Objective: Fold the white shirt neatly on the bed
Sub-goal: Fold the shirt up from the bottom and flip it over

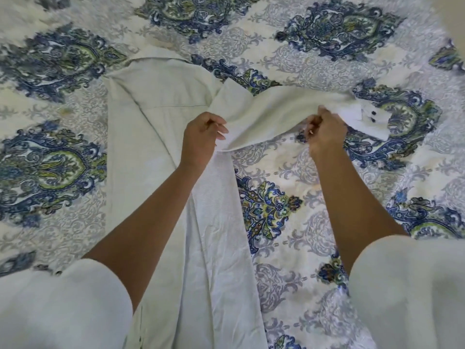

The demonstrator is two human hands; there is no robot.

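The white shirt [151,152] lies lengthwise on the bed, collar end far from me, its left side folded inward over the body. Its right sleeve [271,109] stretches out to the right, slightly lifted off the bedspread, with a buttoned cuff [370,117] at its end. My left hand [201,139] grips the sleeve near the shoulder seam. My right hand [324,134] pinches the sleeve's lower edge close to the cuff. The shirt's hem end runs between my forearms toward me.
A quilted bedspread [289,197] with blue and green paisley medallions covers the whole bed around the shirt. My own white sleeves [63,306] fill the bottom corners of the view.
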